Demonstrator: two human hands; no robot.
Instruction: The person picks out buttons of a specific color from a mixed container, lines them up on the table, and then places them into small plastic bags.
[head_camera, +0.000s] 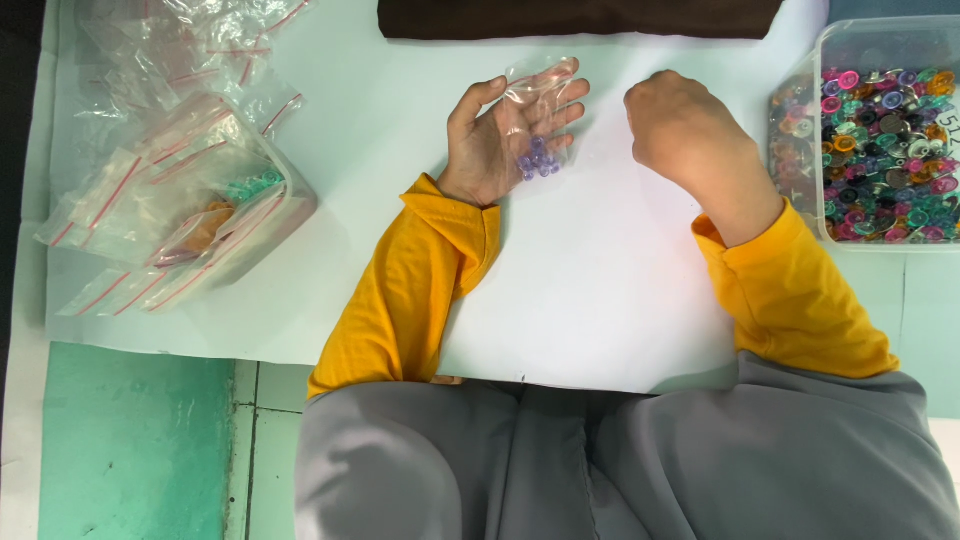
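A pale sheet (600, 290) covers a green tiled floor (130, 440); the person sits at its near edge, grey-clad knees (620, 470) filling the foreground. A dark cloth (580, 17) is cut off at the top edge, and a clear tub (830, 130) of mixed coloured buttons (890, 150) runs out of view at the right. At the left, a second tub (285, 195) is buried under empty zip bags (170, 190); its contents are hard to make out.

The left hand (505, 135) lies palm up, fingers loosely curled, cradling a small clear bag (540, 110) with a cluster of purple buttons (538, 158) inside, resting over the palm. The right hand (675, 120) is closed in a loose fist, knuckles up, just right of the bag; whether it holds anything cannot be told.

Both forearms, in yellow sleeves (410, 290), angle inward from the knees toward the sheet's middle.
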